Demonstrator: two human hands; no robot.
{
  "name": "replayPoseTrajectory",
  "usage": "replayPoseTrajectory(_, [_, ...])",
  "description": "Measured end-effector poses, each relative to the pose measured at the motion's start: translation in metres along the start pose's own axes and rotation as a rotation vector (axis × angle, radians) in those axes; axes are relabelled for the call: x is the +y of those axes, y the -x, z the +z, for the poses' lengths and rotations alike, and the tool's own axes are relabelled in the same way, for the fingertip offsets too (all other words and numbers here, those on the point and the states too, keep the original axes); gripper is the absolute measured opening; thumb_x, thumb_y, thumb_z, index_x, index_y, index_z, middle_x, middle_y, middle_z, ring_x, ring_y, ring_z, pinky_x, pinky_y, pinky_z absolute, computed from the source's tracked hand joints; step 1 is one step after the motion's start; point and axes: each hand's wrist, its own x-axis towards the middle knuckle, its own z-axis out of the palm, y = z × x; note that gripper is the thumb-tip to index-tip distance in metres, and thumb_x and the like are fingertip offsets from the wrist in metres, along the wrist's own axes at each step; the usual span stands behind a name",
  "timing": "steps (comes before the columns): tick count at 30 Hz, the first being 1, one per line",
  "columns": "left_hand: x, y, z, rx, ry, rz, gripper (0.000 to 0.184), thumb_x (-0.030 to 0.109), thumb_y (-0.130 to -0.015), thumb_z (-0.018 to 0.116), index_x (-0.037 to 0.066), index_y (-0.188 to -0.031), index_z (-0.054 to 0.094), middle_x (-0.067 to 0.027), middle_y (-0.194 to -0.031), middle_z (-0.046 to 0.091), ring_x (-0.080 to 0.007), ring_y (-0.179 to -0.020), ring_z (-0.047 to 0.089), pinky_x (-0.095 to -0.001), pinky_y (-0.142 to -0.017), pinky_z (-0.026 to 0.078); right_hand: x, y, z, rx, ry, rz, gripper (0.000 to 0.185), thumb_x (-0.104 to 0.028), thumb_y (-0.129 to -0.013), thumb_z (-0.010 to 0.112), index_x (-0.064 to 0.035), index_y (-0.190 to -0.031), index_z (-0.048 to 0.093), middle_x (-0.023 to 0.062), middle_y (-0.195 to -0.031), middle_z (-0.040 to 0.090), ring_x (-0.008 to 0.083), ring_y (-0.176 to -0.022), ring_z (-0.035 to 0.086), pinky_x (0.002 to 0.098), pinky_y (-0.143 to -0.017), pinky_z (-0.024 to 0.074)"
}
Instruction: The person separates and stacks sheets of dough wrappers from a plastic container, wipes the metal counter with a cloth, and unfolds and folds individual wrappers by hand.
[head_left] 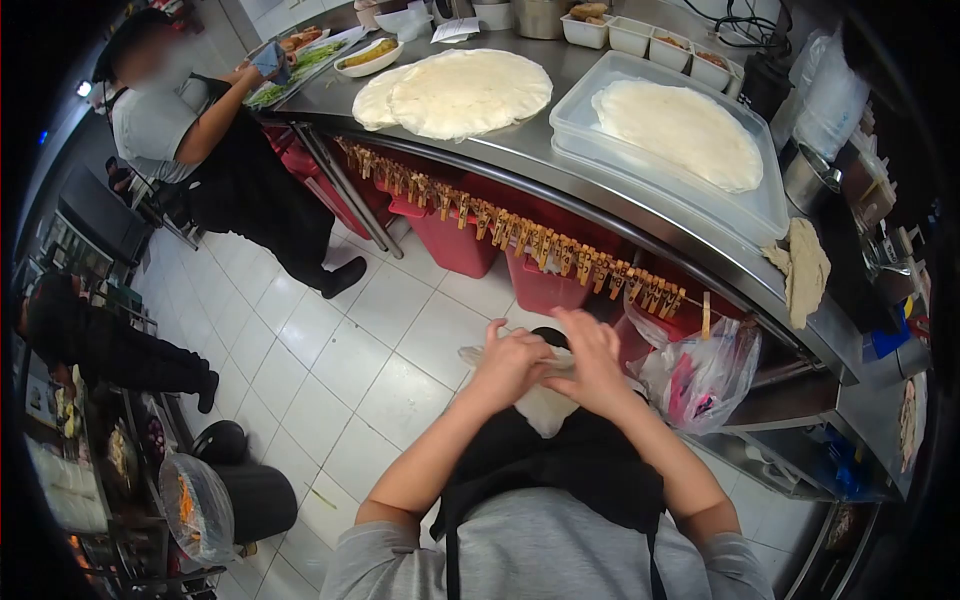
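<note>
In front of my apron, a thin, floppy whitish sheet (545, 410) hangs between my hands. Whether it is dough or plastic I cannot make out. My left hand (512, 367) has its fingers bent over the upper part of the sheet. Close beside it, my right hand (592, 365) grips the sheet's other side, thumb toward the left hand. Large flat dough rounds (470, 92) lie on the steel counter (325, 98) ahead. Another flat dough sheet (680, 135) rests in a clear plastic tray (570, 140) to the right.
A row of clothespins (540, 243) hangs under the counter edge, above red bins (455, 240). A plastic bag (700, 375) hangs near my right arm. A cloth (803, 272) drapes over the edge. One person (215, 140) works at the left; another (85, 335) stands behind, near a lined bin (255, 500).
</note>
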Motion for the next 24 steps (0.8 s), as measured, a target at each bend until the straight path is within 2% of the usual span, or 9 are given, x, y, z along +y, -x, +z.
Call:
replayPoseTrajectory(2, [0.009,-0.003,-0.005,0.224,0.017,-0.011,0.015,0.009,-0.071,0.072,0.014,-0.081,0.063,0.0018,-0.085,0.063,-0.0186,-0.095,0.058,-0.0521,-0.098,0.026,-0.007,-0.021,0.001,-0.177,-0.121,0.033,0.053,-0.014,-0.071,0.073,-0.0039,-0.119,0.054,0.0142,-0.090,0.067,0.0324,-0.086,0.064,0.0422,-0.088,0.0435])
replayPoseTrajectory(5, [0.007,0.005,-0.011,0.580,0.023,-0.205,0.036,0.015,-0.068,0.078,0.010,-0.096,0.055,-0.0053,-0.095,0.057,-0.0259,-0.094,0.055,-0.0475,-0.095,0.032,0.011,-0.027,0.015,0.089,-0.354,0.039,0.029,-0.013,-0.072,0.073,0.0013,-0.096,0.065,0.0176,-0.082,0.067,0.0329,-0.076,0.065,0.0356,-0.073,0.0498])
replayPoseTrajectory(7, [-0.005,0.014,-0.008,0.705,0.054,-0.425,0.053,0.022,-0.067,0.081,0.005,-0.106,0.050,-0.0110,-0.105,0.052,-0.0298,-0.093,0.054,-0.0432,-0.093,0.036,0.009,-0.028,0.016,0.193,-0.381,0.111,0.014,-0.009,-0.076,0.071,0.0026,-0.082,0.067,0.0129,-0.077,0.067,0.0213,-0.072,0.066,0.0307,-0.066,0.0489])
replayPoseTrajectory(8, [-0.026,0.020,0.006,0.575,0.240,-0.473,0.072,0.032,-0.068,0.083,-0.002,-0.115,0.040,-0.0174,-0.112,0.044,-0.0284,-0.091,0.054,-0.0372,-0.085,0.042,0.010,-0.028,0.017,0.188,-0.406,0.148,0.014,-0.009,-0.076,0.071,0.0024,-0.082,0.067,0.0119,-0.076,0.067,0.0190,-0.071,0.065,0.0300,-0.066,0.0487])
replayPoseTrajectory(11, [-0.050,0.014,0.012,0.278,0.869,-0.821,0.076,0.036,-0.072,0.081,-0.005,-0.119,0.037,-0.0166,-0.116,0.041,-0.0209,-0.093,0.053,-0.0336,-0.077,0.048,0.008,-0.026,0.017,0.222,-0.420,0.233,0.015,-0.010,-0.077,0.071,0.0023,-0.083,0.066,0.0101,-0.074,0.067,0.0137,-0.070,0.064,0.0283,-0.065,0.0482])
replayPoseTrajectory(12, [-0.037,0.010,0.002,0.365,1.006,-0.882,0.079,0.040,-0.074,0.079,-0.006,-0.122,0.038,-0.0150,-0.116,0.044,-0.0200,-0.095,0.057,-0.0312,-0.073,0.054,0.007,-0.025,0.015,0.244,-0.413,0.256,0.015,-0.011,-0.078,0.071,0.0024,-0.083,0.066,0.0096,-0.073,0.067,0.0122,-0.070,0.063,0.0278,-0.065,0.0481])
replayPoseTrajectory(15, [-0.011,0.000,-0.015,0.542,0.942,-0.831,0.069,0.034,-0.079,0.075,-0.006,-0.123,0.040,-0.0161,-0.119,0.050,-0.0198,-0.091,0.061,-0.0302,-0.072,0.054,-0.001,-0.026,0.001,0.222,-0.511,0.429,0.015,-0.011,-0.078,0.070,0.0016,-0.085,0.065,0.0090,-0.075,0.067,0.0099,-0.072,0.062,0.0266,-0.065,0.0475])
replayPoseTrajectory(18, [-0.027,-0.002,-0.016,0.154,1.326,-0.707,0.046,0.023,-0.087,0.067,-0.006,-0.118,0.050,-0.0140,-0.108,0.062,-0.0173,-0.081,0.065,-0.0289,-0.072,0.054,-0.003,-0.026,0.003,0.153,-0.511,0.308,0.016,-0.012,-0.078,0.070,0.0005,-0.087,0.064,0.0114,-0.077,0.067,0.0153,-0.072,0.065,0.0295,-0.066,0.0484])
replayPoseTrajectory(24, [-0.009,-0.007,-0.010,0.258,1.047,-0.548,0.021,0.013,-0.094,0.055,-0.004,-0.098,0.065,-0.0081,-0.085,0.068,-0.0108,-0.069,0.062,-0.0254,-0.064,0.050,-0.031,-0.036,-0.026,0.027,0.008,0.086,0.020,-0.019,-0.080,0.068,-0.0008,-0.088,0.065,0.0153,-0.079,0.066,0.0295,-0.074,0.066,0.0375,-0.066,0.0492])
